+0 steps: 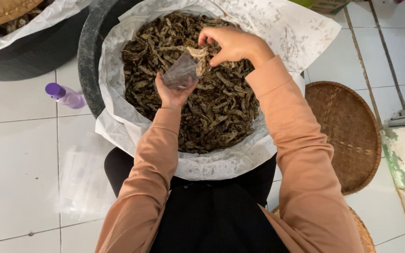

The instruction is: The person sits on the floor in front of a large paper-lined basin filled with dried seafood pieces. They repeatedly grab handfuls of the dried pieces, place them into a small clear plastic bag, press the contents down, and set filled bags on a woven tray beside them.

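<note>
Left hand (174, 91) gripping a small clear bag (181, 71), right hand (230, 44) pinching dried strips (198, 52) at its mouth, big paper-lined tub (90, 51) underneath, purple bottle (65, 95) nearby

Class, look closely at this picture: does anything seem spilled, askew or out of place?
A purple-capped bottle lies on its side on the floor tiles beside the black tub. Nothing looks spilled; the dried strips stay inside the paper liner.

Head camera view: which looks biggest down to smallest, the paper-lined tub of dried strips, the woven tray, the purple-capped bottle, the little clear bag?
1. Paper-lined tub
2. Woven tray
3. Purple-capped bottle and clear bag in the left hand: they look alike, and the bag is nearer the camera.
</note>
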### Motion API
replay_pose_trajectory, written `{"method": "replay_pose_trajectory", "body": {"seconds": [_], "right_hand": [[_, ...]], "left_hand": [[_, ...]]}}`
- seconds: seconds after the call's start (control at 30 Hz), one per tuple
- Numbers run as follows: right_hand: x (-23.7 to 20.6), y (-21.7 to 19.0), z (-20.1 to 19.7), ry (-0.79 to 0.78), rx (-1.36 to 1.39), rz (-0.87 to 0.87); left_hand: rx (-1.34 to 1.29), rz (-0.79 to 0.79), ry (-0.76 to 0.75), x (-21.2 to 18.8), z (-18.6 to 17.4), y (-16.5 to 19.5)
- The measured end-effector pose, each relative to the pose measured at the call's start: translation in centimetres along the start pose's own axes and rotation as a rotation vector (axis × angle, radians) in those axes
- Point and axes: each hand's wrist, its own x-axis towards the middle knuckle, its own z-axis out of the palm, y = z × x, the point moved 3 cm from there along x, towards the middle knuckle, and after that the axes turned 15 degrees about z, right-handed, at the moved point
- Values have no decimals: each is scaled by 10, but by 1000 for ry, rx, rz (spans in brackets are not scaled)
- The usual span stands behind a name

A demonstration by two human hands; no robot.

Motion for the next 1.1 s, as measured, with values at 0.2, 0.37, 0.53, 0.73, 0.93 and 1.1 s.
{"method": "replay_pose_trajectory", "body": {"seconds": [0.2,0.37,0.53,0.73,0.93,1.1], "right_hand": [[4,-16,6,216,35,-131],[-1,-19,-10,205,47,-244],[-1,-33,-2,217,-187,2],[10,-60,5,188,76,-20],[9,-63,0,240,89,-154],[13,-72,19,127,19,-58]], "left_hand": [[1,29,-28,-7,11,5],[-136,58,55,-3,10,14],[-32,57,-31,-3,9,9],[7,60,-58,-10,14,5],[-56,76,-128,-13,21,10],[-66,69,-225,-14,24,8]]}}
